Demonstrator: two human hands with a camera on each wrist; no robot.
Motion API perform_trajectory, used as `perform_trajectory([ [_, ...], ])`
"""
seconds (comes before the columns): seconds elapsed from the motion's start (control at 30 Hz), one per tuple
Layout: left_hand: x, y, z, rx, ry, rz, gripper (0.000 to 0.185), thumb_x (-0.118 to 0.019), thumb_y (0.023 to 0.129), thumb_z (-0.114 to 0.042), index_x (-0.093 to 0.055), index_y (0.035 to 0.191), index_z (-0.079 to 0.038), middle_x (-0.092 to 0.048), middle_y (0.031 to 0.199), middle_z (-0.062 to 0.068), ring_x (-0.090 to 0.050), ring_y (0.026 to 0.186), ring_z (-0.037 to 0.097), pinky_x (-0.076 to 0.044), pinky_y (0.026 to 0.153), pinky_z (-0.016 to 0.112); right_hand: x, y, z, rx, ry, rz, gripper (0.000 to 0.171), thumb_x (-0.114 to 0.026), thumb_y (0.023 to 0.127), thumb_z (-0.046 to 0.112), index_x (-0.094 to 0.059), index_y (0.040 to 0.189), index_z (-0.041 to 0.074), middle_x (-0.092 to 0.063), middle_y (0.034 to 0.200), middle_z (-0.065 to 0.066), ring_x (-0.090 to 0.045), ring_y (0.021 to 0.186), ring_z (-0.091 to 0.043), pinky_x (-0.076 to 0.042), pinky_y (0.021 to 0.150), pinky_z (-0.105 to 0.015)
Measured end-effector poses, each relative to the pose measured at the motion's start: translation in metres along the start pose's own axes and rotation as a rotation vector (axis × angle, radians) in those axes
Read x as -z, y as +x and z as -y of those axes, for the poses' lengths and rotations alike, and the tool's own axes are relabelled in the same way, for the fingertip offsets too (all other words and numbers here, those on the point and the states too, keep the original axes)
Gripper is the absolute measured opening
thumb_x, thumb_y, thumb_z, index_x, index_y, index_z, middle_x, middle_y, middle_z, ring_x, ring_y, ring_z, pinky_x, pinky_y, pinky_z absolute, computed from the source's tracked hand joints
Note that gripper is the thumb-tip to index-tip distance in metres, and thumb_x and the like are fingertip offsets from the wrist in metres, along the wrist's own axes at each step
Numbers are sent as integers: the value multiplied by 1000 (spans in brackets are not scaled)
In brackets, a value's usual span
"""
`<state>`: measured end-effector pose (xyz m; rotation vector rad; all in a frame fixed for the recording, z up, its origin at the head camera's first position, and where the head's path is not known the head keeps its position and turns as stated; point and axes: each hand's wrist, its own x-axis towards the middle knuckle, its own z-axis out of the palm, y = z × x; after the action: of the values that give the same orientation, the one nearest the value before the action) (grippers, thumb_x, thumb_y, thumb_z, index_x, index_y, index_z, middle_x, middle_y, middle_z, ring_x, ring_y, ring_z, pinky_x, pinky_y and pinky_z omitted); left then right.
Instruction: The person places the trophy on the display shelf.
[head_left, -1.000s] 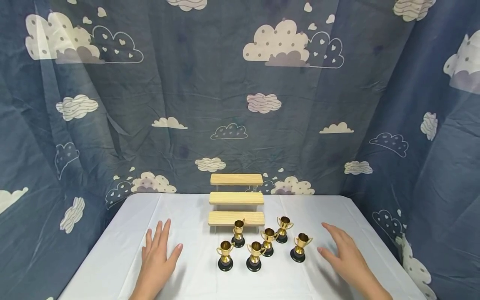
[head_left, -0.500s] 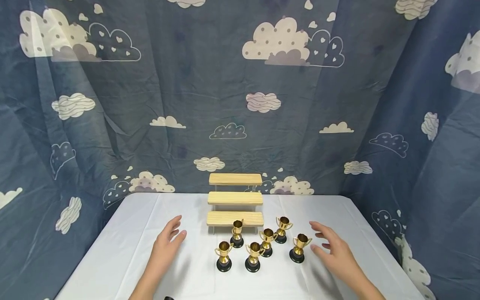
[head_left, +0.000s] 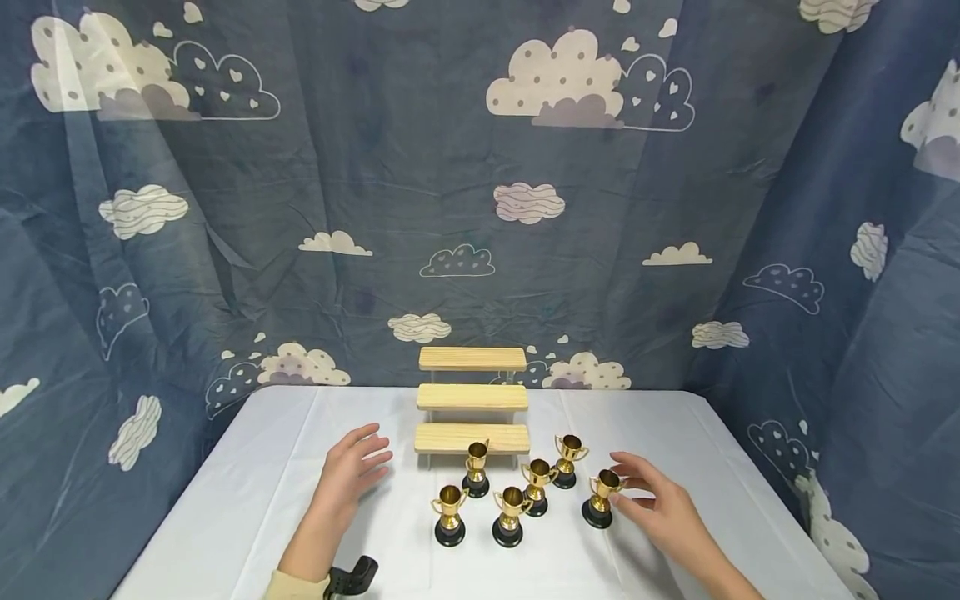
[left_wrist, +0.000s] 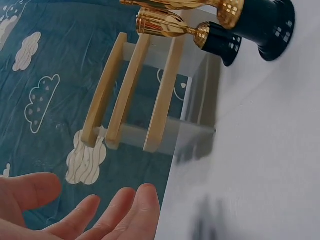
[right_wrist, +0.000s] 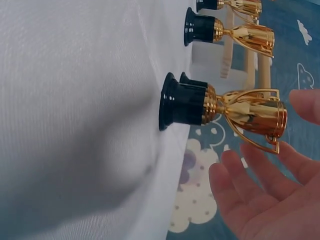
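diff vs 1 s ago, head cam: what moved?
Both hands moved inward and forward. The right hand slid left, and its fingers now open around the rightmost small gold trophy cup on a black base, not visibly gripping. The left hand lifted off the white tablecloth toward the three-tier wooden step stand. All six trophies and the stand are unmoved.

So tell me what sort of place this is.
Probably a makeshift tabletop recording set, not a lived-in room. A cloud-print blue curtain is draped round a white-clothed table, which holds only a three-tier wooden display riser and six little gold trophy cups.
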<state>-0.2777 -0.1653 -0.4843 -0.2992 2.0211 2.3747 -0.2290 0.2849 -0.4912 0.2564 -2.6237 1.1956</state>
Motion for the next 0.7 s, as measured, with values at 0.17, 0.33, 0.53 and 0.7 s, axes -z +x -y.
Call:
perform_trajectory([
  [0.17,-9,9,3,21,-18,-1,46,-49,104,-17,-44,147,0,-51,139,30,-53,126,44,-49,103,51,-5,0,1,-59,27,11,53,-83,85,18,-61,132,23,-69,117,0,-65,107,-22,-59,78,-29],
  [0.33,-16,20,5,32,-17,-15,44,-49,103,-17,-50,143,1,-51,139,30,-53,125,44,-48,102,52,-9,1,3,-85,36,2,50,-83,84,18,-63,128,24,-70,112,2,-65,104,-18,-59,78,-28],
  [0.53,-20,28,13,70,-17,-12,45,-48,103,-18,-50,144,1,-51,139,30,-55,124,43,-50,99,52,-15,2,3,-127,29,-5,46,-85,82,16,-65,124,21,-71,103,4,-66,95,-13,-58,75,-24],
  [0.7,-25,29,19,99,-75,0,46,-48,104,-20,-49,145,0,-50,140,31,-57,121,42,-51,98,51,-20,2,2,-155,19,5,41,-85,81,17,-68,119,20,-71,100,5,-67,95,-14,-58,75,-25],
])
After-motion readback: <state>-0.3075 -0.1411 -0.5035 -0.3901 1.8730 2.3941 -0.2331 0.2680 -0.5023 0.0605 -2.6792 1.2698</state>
